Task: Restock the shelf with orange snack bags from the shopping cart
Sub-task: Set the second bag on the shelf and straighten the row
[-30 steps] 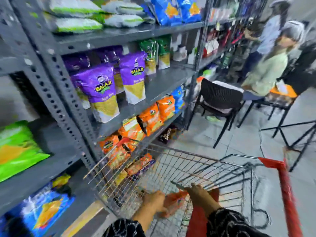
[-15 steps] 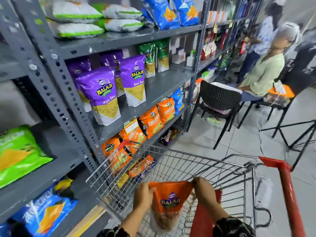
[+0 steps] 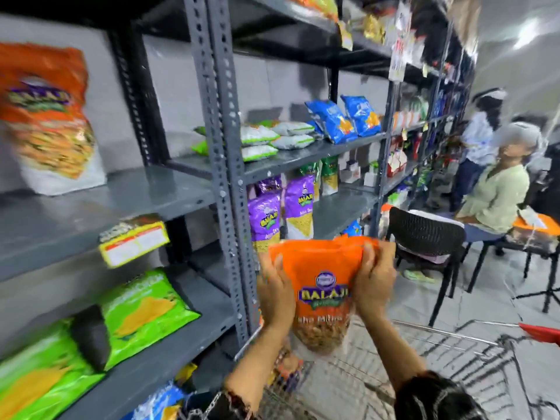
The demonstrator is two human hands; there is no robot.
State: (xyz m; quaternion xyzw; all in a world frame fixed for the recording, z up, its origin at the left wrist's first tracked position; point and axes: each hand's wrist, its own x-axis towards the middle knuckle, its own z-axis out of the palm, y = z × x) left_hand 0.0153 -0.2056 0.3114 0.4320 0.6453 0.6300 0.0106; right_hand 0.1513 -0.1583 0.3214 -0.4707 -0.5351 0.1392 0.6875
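I hold an orange snack bag upright in front of me with both hands. My left hand grips its left edge and my right hand grips its upper right corner. The bag hangs above the wire shopping cart, whose red handle shows at the right. Another orange snack bag stands on the grey shelf at the upper left, blurred. The cart's contents are mostly hidden behind my arms.
Grey metal racks hold purple bags, green bags, blue bags and white-green packs. A yellow price label hangs on the shelf edge. A black chair and a seated person are to the right.
Both hands lifted the orange bag out of the cart to chest height. My view swung up and left, bringing the higher shelf with the other orange bag into sight.
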